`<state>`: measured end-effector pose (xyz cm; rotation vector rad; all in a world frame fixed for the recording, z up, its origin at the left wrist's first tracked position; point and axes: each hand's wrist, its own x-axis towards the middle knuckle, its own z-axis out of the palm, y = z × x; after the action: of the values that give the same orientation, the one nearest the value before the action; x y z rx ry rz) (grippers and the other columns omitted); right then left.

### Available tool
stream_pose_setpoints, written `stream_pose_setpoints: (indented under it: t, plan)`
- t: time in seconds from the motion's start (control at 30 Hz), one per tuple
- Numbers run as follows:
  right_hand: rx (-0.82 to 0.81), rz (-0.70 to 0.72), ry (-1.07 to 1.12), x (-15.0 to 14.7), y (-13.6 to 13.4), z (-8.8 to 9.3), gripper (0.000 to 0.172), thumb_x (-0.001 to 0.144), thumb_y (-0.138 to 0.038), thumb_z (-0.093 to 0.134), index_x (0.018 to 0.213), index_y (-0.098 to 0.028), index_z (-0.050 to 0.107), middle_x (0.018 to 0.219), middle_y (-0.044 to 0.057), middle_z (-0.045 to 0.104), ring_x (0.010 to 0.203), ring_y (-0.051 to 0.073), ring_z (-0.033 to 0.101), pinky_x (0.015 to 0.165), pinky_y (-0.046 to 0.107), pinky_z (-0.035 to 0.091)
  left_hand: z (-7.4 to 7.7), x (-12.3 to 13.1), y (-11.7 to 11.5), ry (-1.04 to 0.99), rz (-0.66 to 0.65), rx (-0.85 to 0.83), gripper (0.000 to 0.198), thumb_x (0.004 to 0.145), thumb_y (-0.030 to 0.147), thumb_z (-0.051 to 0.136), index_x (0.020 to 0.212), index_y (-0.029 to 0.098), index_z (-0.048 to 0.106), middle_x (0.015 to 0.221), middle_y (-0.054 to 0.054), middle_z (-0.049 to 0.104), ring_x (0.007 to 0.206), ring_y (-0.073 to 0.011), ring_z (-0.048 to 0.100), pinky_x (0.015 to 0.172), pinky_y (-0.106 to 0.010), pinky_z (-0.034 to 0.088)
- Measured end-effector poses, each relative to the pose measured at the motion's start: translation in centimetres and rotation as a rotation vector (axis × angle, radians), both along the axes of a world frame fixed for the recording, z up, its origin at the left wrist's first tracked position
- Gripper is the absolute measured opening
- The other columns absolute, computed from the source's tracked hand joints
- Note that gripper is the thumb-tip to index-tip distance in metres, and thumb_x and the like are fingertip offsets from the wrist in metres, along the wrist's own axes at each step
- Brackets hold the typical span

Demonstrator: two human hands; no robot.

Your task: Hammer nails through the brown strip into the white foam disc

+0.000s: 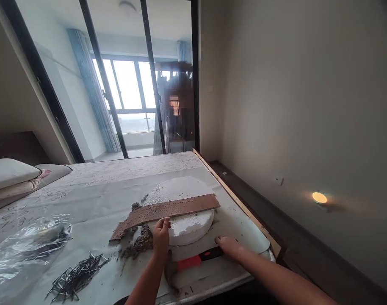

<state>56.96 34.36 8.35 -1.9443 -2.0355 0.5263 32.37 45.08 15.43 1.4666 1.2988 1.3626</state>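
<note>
A brown perforated strip (pixel 174 208), possibly leather, lies slantwise across a round white slab (pixel 193 228) with a crumbly edge. My left hand (pixel 161 231) is at the strip's near edge, its thumb and fingers pinched together; whatever they hold, if anything, is too small to make out. My right hand (pixel 228 246) is closed around the end of the handle of a hammer (pixel 193 262) with a red and black grip. The hammer lies low in front of the slab, its dark head to the left. Small grey-brown stones (pixel 142 242) are heaped under the strip's left part.
A pile of nails (pixel 79 275) lies at the front left, near a clear plastic bag (pixel 31 250). Grey sheeting (pixel 107 199) covers part of the mattress (pixel 98 169). A wooden bed rail (pixel 231 192) runs along the right side, with a wall (pixel 295 106) beyond it.
</note>
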Motion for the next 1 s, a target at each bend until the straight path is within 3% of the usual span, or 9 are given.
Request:
stream_pose_setpoints:
  t: [0.13,0.23,0.33,0.43,0.5,0.6,0.73,1.0]
  plan:
    - [0.02,0.127,-0.179,-0.1,0.2,1.5,0.033,0.058,-0.013,0.068,0.09,-0.011,0.067,0.122,0.021,0.057,0.103,0.034,0.057,0.083,0.041,0.047,-1.0,0.9,-0.1,0.319,-0.106,0.008,0.034,0.076,0.048,0.044,0.065,0.019,0.057,0.063,-0.003,0.062,0.064,-0.0187,0.059,0.061,-0.028,0.044]
    - [0.096,0.188,-0.244,-0.9,1.7,4.2,0.028,0.071,-0.024,0.062,0.095,-0.01,0.068,0.132,0.019,0.049,0.112,0.032,0.052,0.098,0.043,0.037,-1.1,1.4,-0.1,0.644,-0.167,0.111,0.024,0.078,0.037,0.048,0.073,0.019,0.063,0.079,-0.006,0.068,0.08,-0.0216,0.063,0.078,-0.033,0.046]
    - [0.232,0.245,-0.364,-2.0,4.9,7.8,0.029,0.082,-0.023,0.048,0.097,-0.01,0.069,0.121,0.017,0.059,0.114,0.026,0.053,0.109,0.044,0.021,-1.1,1.9,0.1,0.853,-0.218,0.245,0.021,0.079,0.027,0.05,0.09,0.02,0.067,0.102,-0.008,0.068,0.099,-0.0225,0.061,0.102,-0.04,0.034]
    - [0.292,0.274,-0.478,-3.2,9.3,10.6,0.032,0.083,-0.019,0.045,0.103,-0.007,0.068,0.128,0.019,0.055,0.123,0.027,0.045,0.11,0.042,0.023,-1.3,2.3,0.6,0.992,-0.267,0.263,0.028,0.079,0.02,0.048,0.1,0.018,0.066,0.121,-0.012,0.06,0.118,-0.024,0.051,0.108,-0.04,0.029]
    - [0.276,0.299,-0.51,-4.2,12.5,11.3,0.033,0.081,-0.013,0.046,0.105,-0.003,0.067,0.134,0.021,0.049,0.125,0.026,0.044,0.107,0.036,0.029,-1.5,2.4,1.0,1.064,-0.283,0.237,0.035,0.077,0.018,0.047,0.107,0.015,0.064,0.131,-0.013,0.052,0.128,-0.026,0.041,0.107,-0.04,0.03]
    - [0.227,0.332,-0.554,-5.6,16.8,10.8,0.032,0.08,-0.008,0.046,0.104,-0.002,0.067,0.128,0.022,0.053,0.116,0.024,0.052,0.094,0.03,0.042,-1.8,2.5,1.7,1.129,-0.309,0.196,0.047,0.074,0.014,0.045,0.12,0.012,0.058,0.139,-0.015,0.043,0.134,-0.0277,0.031,0.11,-0.041,0.027]
    - [0.156,0.349,-0.618,-6.7,21.0,8.8,0.023,0.08,-0.01,0.051,0.092,-0.005,0.069,0.1,0.018,0.068,0.091,0.023,0.064,0.078,0.031,0.051,-2.1,2.8,2.4,1.157,-0.333,0.155,0.056,0.073,0.01,0.04,0.128,0.011,0.052,0.142,-0.014,0.04,0.136,-0.0267,0.027,0.111,-0.043,0.023]
    - [0.093,0.398,-0.711,-7.1,23.8,6.4,0.021,0.088,-0.02,0.052,0.096,-0.007,0.066,0.099,0.013,0.068,0.09,0.02,0.064,0.078,0.035,0.052,-2.0,3.6,3.1,1.119,-0.392,0.037,0.06,0.074,0.013,0.04,0.134,0.009,0.045,0.145,-0.014,0.036,0.137,-0.0273,0.023,0.113,-0.042,0.018]
